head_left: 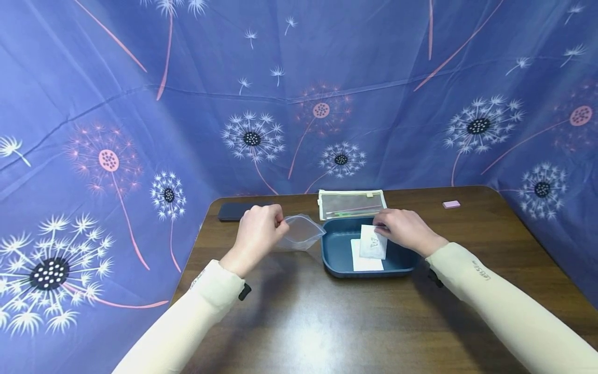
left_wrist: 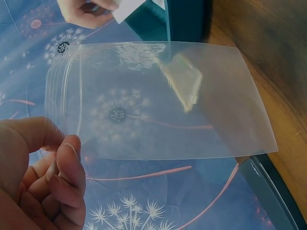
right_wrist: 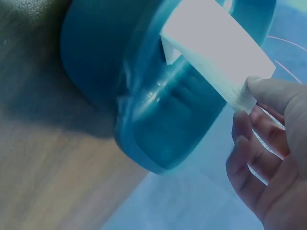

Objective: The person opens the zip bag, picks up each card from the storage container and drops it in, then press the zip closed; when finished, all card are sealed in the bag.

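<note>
Above the wooden table (head_left: 303,311), the left hand (head_left: 257,234) pinches a clear bag (head_left: 302,234) (the right hand (head_left: 408,230), white paper (head_left: 372,244)).

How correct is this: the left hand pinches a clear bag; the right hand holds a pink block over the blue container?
No: in the head view, the right hand holds white paper over the blue container; the pink block lies on the table. The left hand pinches a clear bag.
</note>
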Action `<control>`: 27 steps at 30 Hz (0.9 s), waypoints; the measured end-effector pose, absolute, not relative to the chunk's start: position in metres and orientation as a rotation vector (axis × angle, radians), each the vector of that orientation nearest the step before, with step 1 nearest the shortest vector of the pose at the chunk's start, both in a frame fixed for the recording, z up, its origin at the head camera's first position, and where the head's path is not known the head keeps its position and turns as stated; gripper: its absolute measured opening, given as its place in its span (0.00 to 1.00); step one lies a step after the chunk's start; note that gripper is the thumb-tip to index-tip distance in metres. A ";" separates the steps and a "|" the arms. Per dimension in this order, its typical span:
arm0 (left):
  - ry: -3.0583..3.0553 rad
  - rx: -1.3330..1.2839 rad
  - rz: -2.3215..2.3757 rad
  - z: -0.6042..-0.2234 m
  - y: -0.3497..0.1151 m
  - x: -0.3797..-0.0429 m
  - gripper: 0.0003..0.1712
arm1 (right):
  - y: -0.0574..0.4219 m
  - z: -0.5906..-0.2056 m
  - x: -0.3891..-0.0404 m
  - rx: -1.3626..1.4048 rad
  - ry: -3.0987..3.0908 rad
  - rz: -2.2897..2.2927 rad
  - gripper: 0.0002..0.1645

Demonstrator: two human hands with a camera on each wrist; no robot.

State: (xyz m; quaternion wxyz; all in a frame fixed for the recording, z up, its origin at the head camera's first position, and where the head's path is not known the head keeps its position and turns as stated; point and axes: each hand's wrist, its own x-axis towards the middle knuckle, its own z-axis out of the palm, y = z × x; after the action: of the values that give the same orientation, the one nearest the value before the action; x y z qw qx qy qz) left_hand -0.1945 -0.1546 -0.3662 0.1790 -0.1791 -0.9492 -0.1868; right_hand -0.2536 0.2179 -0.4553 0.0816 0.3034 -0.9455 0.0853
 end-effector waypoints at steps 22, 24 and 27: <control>-2.686 -0.514 -0.523 -0.369 -0.154 -0.198 0.13 | 0.220 -0.424 -0.241 0.876 -2.853 0.420 0.04; -2.681 -0.516 -0.523 -0.369 -0.154 -0.199 0.14 | 0.218 -0.419 -0.240 0.865 -2.843 0.411 0.04; -2.675 -0.516 -0.523 -0.369 -0.153 -0.199 0.14 | 0.217 -0.412 -0.238 0.845 -2.813 0.399 0.03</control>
State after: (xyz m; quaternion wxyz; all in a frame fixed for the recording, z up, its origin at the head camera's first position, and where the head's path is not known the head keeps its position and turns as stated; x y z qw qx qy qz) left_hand -0.1992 -0.1531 -0.3690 0.1829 -0.1829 -0.9480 -0.1855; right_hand -0.2378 0.2168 -0.4117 0.0887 0.2839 -0.9453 0.1340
